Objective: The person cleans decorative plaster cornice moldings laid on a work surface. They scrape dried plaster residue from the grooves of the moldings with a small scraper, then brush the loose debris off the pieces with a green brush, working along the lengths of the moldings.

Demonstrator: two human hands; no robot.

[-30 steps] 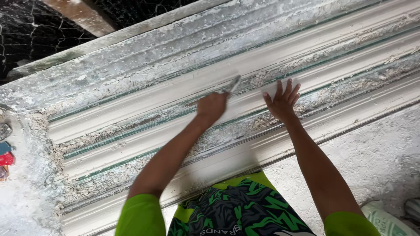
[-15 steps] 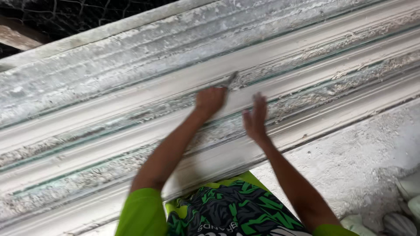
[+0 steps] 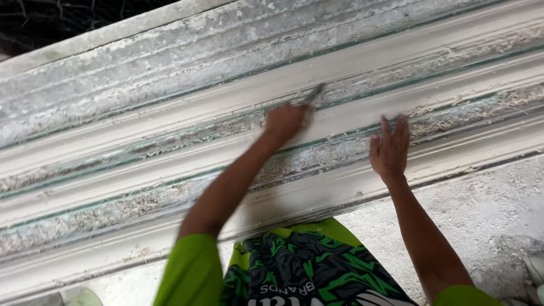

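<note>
A long white plaster moulding with ridges and grooves runs across the whole view, speckled with crumbs and greenish streaks. My left hand is closed on a small metal scraper, its blade pressed to an upper groove of the moulding. My right hand lies flat on a lower ridge to the right, fingers spread and holding nothing. Both arms reach up from green sleeves.
Dusty grey floor covered in plaster crumbs lies below the moulding at the right. A pale shoe shows at the bottom left, and more pale footwear at the right edge. Dark netting fills the top left.
My right hand has slid right along the moulding, away from my left hand. The left hand keeps the scraper at the groove. The view has shifted.
</note>
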